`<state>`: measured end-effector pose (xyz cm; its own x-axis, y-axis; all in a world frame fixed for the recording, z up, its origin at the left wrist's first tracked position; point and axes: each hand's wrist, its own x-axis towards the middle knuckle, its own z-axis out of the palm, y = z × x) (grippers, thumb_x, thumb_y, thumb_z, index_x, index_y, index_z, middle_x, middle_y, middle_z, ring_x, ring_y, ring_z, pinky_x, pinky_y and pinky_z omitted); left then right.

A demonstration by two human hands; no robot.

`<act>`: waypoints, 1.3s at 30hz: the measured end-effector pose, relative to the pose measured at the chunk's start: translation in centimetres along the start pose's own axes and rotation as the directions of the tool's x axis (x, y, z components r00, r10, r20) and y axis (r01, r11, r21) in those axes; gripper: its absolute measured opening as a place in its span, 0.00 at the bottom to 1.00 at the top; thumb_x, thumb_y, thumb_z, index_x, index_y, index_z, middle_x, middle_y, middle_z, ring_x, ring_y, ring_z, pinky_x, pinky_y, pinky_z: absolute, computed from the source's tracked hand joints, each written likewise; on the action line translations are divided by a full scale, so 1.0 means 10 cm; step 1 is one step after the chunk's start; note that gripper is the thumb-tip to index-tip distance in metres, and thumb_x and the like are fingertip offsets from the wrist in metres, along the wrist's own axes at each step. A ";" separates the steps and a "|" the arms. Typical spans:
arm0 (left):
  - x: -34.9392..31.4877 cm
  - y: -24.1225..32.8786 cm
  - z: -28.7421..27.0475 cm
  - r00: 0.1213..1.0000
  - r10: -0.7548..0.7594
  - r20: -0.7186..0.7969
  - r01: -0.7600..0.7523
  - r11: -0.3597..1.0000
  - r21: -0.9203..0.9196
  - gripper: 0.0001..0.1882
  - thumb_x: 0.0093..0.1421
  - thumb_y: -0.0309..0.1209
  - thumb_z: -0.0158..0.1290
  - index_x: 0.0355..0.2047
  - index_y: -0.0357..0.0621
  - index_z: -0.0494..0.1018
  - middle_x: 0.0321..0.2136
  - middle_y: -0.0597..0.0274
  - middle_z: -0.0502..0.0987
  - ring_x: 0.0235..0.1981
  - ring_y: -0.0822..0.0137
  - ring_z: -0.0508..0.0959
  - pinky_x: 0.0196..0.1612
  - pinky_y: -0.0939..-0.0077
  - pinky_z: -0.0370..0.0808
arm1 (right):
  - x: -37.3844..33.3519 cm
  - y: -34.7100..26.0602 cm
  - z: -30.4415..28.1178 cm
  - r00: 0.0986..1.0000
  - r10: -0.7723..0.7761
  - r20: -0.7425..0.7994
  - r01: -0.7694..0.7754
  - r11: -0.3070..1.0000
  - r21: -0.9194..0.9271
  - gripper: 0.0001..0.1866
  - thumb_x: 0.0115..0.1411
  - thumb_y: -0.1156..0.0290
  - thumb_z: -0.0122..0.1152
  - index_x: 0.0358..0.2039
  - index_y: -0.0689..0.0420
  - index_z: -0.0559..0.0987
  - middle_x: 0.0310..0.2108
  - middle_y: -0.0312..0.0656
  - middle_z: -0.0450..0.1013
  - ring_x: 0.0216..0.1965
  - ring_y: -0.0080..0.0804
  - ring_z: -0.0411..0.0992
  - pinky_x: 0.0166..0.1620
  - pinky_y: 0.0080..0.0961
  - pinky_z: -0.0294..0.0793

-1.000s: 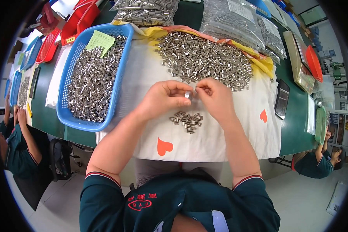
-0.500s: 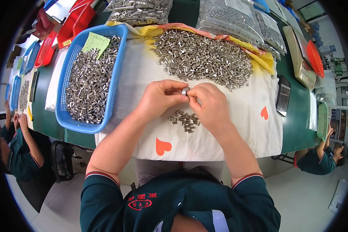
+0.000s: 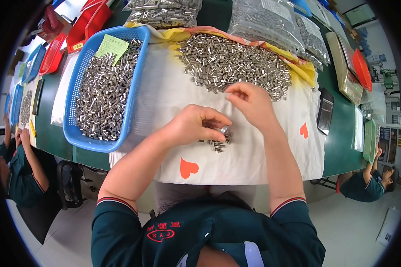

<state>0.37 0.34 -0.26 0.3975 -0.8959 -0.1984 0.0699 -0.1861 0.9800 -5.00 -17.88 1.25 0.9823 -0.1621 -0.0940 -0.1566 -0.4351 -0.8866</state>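
My left hand pinches a small shiny metal piece between thumb and fingertips. It hovers over a small heap of short metal cylinders on the white cloth, hiding part of it. My right hand is up at the near edge of the large pile of metal cylinders. Its thumb and forefinger are pressed together; whatever lies between them, if anything, is too small to make out.
At left stands a blue plastic basket of similar cylinders with a green paper slip. Bags of metal parts line the back. A phone lies at right on the green table. Other people sit at both sides.
My hands have come apart. The left moved down and right over the small heap, keeping the metal piece; the right went up to the large pile's edge.
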 end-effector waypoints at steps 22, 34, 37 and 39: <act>0.06 -0.04 -0.14 0.978 -0.067 -0.199 -0.005 0.939 -0.343 0.19 0.49 0.21 0.56 0.43 0.34 0.70 0.29 0.64 0.75 0.31 0.78 0.74 0.35 0.86 0.71 | -0.25 -0.13 0.17 0.970 -0.216 -0.115 0.218 0.976 0.005 0.06 0.45 0.81 0.58 0.26 0.60 0.75 0.25 0.37 0.72 0.27 0.26 0.69 0.30 0.20 0.68; 0.05 -0.03 -0.08 0.984 -0.070 -0.161 0.020 0.956 -0.293 0.18 0.48 0.22 0.58 0.42 0.36 0.72 0.28 0.66 0.75 0.28 0.80 0.72 0.33 0.86 0.71 | -0.27 -0.08 0.05 0.990 -0.141 -0.011 0.141 0.990 0.008 0.07 0.45 0.79 0.60 0.27 0.61 0.75 0.23 0.36 0.72 0.24 0.21 0.68 0.29 0.18 0.67; 0.03 0.06 -0.04 0.994 -0.091 -0.064 0.081 0.987 -0.139 0.18 0.47 0.23 0.58 0.41 0.36 0.72 0.28 0.66 0.75 0.28 0.80 0.72 0.32 0.86 0.70 | -0.20 -0.01 -0.05 0.992 0.061 0.112 -0.072 0.992 0.099 0.07 0.47 0.77 0.60 0.29 0.61 0.76 0.24 0.33 0.72 0.25 0.16 0.66 0.29 0.15 0.66; 0.00 0.04 -0.01 0.998 -0.025 -0.050 0.021 0.996 -0.086 0.18 0.46 0.25 0.60 0.40 0.38 0.73 0.28 0.67 0.76 0.28 0.80 0.72 0.33 0.85 0.70 | -0.11 0.00 -0.09 0.997 0.068 0.027 -0.071 0.993 0.098 0.06 0.48 0.76 0.59 0.29 0.62 0.75 0.23 0.31 0.70 0.25 0.14 0.64 0.30 0.13 0.65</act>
<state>0.53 0.30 0.16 0.4410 -0.8695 -0.2224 0.1564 -0.1695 0.9730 -6.17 -18.50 1.77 0.9717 -0.1674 -0.1664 -0.2147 -0.3338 -0.9179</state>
